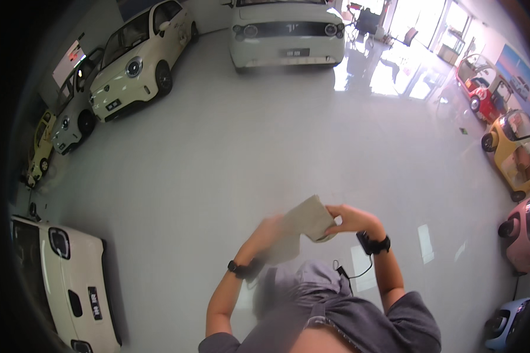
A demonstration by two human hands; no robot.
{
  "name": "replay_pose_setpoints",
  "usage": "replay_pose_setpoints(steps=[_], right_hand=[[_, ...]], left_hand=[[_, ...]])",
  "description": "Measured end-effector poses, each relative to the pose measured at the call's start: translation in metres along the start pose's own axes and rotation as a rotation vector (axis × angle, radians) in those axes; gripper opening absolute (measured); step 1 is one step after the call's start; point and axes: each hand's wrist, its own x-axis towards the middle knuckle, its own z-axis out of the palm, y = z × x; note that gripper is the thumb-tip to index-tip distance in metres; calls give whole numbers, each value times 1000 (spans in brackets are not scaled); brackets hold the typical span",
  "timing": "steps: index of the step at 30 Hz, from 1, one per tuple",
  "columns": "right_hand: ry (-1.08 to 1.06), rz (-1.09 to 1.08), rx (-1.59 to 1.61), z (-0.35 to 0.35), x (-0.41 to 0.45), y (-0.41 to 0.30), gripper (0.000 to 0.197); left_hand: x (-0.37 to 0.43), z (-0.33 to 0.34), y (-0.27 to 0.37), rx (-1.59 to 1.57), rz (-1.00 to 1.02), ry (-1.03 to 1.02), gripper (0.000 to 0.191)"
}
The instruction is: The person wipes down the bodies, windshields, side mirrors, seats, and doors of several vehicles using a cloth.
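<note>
A grey-beige cloth [307, 216] is held up in front of my body, between both hands. My right hand [351, 219] grips its right edge, with the thumb below and the fingers above. At the cloth's left part is my left hand [267, 234], blurred, its fingers not clearly visible. A lower flap of the cloth hangs beneath the left hand and is also blurred. Each wrist wears a black band, and a black cable runs from the right one down towards my waist.
Glossy grey floor [247, 145] surrounds me. A white car [287, 39] stands ahead, a cream car [137, 57] at the upper left, another white car [77, 282] at the lower left. Small red [486, 95], yellow [510, 150] and pink [528, 236] vehicles line the right side.
</note>
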Motion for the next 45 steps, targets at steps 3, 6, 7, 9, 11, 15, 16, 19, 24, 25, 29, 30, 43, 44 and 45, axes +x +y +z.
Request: replay_pose_setpoints(steps=[3,6,7,9,11,15,16,19,24,25,29,30,43,44,45], right_hand=[[185,67,-9,10,-4,8,48],[234,53,66,20,5,23,40],[231,42,70,20,16,32,40],[288,51,4,14,39,49,29],[387,33,-93,-5,60,61,21],[731,-138,226,-59,112,77,11],[707,-92,347,-73,125,75,10],[631,-13,457,-105,167,77,8],[613,-165,747,-145,239,68,21],[607,-154,744,-144,249,67,21],[381,29,1054,-110,292,71,39],[241,124,1161,-100,303,78,46],[-69,60,1164,-178,405,38,52],[-60,63,1155,-174,408,35,54],[-45,65,1164,-170,412,33,54]], left_hand=[[18,-13,-18,13,11,-35,30],[22,-34,-3,-137,39,-48,28],[27,-40,-2,-103,13,-19,28],[38,-54,2,-68,-20,22,27],[54,-69,11,18,-19,-37,29],[86,-103,22,78,-65,-91,33],[96,-113,21,39,-49,-83,36],[120,-139,18,-20,-20,6,42],[141,-171,18,-366,-75,224,45],[144,-178,18,-370,-61,245,46],[158,-211,20,-341,9,344,50],[162,-220,17,-340,5,341,50],[243,-350,54,-104,128,294,49],[239,-359,61,91,103,307,46],[235,-369,77,90,101,291,46]])
